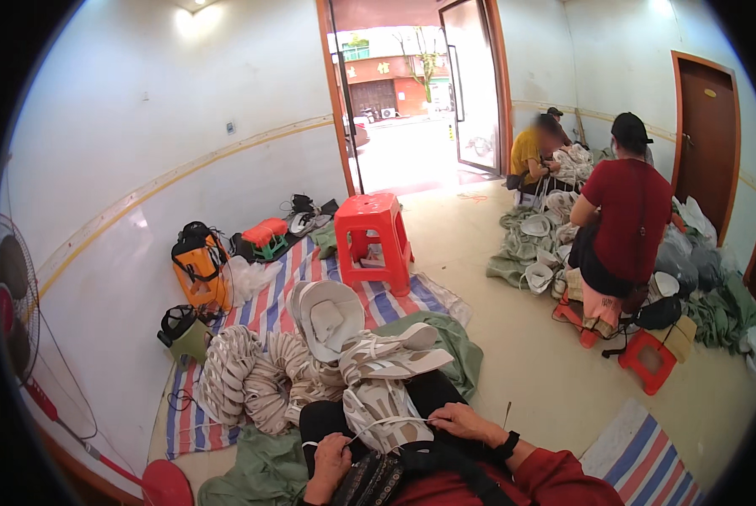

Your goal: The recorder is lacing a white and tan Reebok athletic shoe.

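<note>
Across my lap lies a white and beige shoe upper [376, 428], with a pale shoelace [397, 419] drawn over it from side to side. My left hand [330, 462] is closed in a pinch on one end of the lace, left of the upper. On the other side, my right hand [469, 423] pinches the lace close to the upper's edge. A thin pointed stick [507, 412] shows beside my right wrist; whether I hold it is unclear. More uppers [395, 358] lie just beyond, next to an upright pale upper [329, 316].
Stacked uppers [230, 371] curve along the left on a striped sheet [289, 287]. A red stool [369, 240] stands ahead. A fan [15, 295] is at far left. At right, a person in red [626, 211] and others sit among piles of uppers and green sacks [517, 253].
</note>
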`<state>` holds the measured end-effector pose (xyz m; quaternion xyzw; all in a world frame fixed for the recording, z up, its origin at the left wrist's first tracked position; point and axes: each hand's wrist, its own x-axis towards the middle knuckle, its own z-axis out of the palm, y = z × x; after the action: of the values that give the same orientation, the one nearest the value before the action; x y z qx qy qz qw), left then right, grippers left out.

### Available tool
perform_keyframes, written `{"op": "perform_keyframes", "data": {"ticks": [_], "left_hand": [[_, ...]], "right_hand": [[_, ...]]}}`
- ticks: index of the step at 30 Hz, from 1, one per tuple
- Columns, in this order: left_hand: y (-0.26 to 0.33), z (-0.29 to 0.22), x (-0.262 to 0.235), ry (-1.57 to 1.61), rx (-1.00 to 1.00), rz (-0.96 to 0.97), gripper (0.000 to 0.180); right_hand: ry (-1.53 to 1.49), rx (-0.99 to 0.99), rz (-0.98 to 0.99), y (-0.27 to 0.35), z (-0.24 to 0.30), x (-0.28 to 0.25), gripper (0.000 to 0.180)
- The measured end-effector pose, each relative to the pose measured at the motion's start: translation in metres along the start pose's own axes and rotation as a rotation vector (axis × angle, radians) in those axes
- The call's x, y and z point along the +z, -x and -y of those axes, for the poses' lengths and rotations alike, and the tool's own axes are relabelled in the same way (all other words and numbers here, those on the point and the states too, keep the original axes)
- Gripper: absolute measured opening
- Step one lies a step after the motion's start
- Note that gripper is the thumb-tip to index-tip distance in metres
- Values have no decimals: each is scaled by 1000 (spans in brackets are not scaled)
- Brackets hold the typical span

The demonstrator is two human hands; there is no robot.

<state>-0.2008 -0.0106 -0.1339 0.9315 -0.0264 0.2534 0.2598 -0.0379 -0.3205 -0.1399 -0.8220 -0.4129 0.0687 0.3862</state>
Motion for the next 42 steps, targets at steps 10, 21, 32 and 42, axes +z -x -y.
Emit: {"op": "perform_keyframes", "data": {"ticks": [10,21,32,42], "left_hand": [[13,-6,-2,9,-50,-26,21],[-9,-8,-2,-2,-8,-90,17],[-5,-21,-12,-19,-188,-167,21],[-10,-8,-29,-369,-195,-232,26]], "right_hand": [[8,20,5,10,9,1,18],[-55,41,-71,-8,29,-16,11],[-228,156,-158,0,28,-5,14],[213,-143,-313,-49,50,-45,16]]}}
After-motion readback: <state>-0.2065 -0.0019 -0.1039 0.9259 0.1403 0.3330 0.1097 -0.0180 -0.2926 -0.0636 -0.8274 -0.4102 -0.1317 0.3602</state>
